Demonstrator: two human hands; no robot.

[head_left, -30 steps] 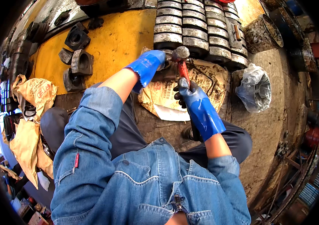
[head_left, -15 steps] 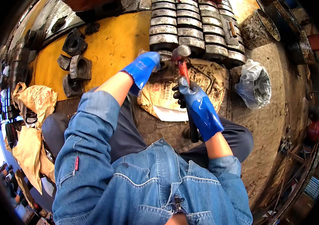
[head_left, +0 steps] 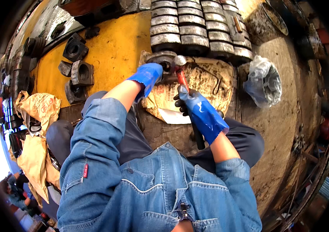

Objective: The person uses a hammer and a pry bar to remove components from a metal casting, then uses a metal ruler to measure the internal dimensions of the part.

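- Spreading widest, the yellow steel slab [head_left: 114, 58] carries grey metal blocks [head_left: 195, 27] stacked at its far edge.
- On brown paper [head_left: 207, 83] beside that slab sits a round metal part [head_left: 163, 60].
- Right hand [head_left: 201, 110], blue-gloved, wraps tightly around a red-handled hammer [head_left: 182, 79].
- Left hand [head_left: 147, 75] presses curled fingers on the part.

Hammer [head_left: 183, 87]: rounded grey steel head, red neck, black grip; shaft tilted, head touching the round grey metal part [head_left: 163, 61]. Part: worn, dark central hole, lies on stained brown paper [head_left: 207, 83] just below stacked metal blocks, at the yellow surface's edge.
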